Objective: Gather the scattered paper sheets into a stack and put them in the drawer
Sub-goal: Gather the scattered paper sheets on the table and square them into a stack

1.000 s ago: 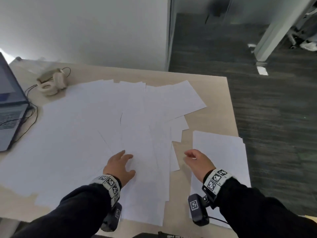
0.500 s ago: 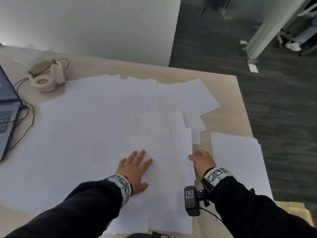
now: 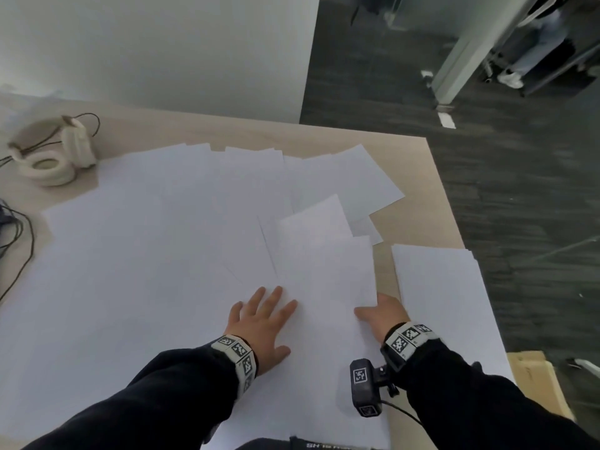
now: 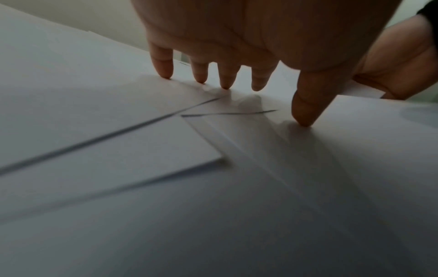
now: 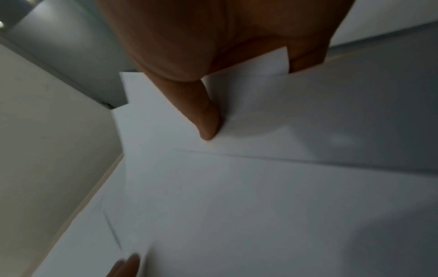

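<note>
Sheets (image 3: 324, 271) in right-hand (image 3: 383, 315) grip

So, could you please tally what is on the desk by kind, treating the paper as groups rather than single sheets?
Loose spread of sheets: 1
Neat stack of sheets: 1
Headphones: 1
Cables: 1 bunch
Hands: 2, left hand and right hand
Total: 6

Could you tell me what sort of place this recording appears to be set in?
Probably an office. A light wooden desk covered in white paper sheets stands on dark grey carpet, with cream headphones at its far left corner.
</note>
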### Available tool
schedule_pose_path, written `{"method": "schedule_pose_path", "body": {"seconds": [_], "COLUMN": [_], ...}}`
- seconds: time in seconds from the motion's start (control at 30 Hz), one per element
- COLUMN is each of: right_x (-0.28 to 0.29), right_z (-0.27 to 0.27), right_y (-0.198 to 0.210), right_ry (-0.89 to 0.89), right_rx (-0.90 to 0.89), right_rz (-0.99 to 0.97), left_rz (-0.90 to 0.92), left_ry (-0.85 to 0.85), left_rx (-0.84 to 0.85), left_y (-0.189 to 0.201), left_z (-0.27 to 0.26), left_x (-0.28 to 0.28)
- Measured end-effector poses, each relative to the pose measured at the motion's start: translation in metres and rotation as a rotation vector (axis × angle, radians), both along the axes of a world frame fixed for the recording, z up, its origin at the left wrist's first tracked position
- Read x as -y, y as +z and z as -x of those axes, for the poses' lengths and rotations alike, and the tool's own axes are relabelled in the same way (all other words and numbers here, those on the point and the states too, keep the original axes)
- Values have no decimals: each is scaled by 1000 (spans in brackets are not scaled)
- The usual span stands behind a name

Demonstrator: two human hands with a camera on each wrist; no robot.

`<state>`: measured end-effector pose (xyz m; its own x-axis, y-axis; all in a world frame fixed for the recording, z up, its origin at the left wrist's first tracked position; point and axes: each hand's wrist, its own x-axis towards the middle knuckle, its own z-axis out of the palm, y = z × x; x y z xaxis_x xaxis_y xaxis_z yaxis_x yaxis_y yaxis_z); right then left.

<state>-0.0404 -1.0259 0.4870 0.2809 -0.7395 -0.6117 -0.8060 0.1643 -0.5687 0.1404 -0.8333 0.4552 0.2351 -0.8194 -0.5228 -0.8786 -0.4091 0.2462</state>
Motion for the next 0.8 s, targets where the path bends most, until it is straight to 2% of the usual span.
{"method": "schedule_pose_path", "body": {"seconds": [0.2, 0.3, 0.43, 0.6, 0.8], "right_x": [25, 32, 27, 10, -13], "right_z": [30, 45, 51, 45, 46], "right_y": [25, 35, 35, 13, -6], "right_ry": [-273, -342, -253, -164, -221], "right_rx": [35, 57, 9, -27, 72], "right_rz": [138, 155, 137, 61, -45], "left_rz": [-22, -14, -25, -41, -22], "left_ry": [128, 146, 37, -93, -217], "left_rx": [49, 50, 43, 49, 14], "left_y": [9, 14, 15, 9, 4], "left_z": [-22, -26, -21, -3, 17], "left_x": [-3, 1, 9, 11, 17]}}
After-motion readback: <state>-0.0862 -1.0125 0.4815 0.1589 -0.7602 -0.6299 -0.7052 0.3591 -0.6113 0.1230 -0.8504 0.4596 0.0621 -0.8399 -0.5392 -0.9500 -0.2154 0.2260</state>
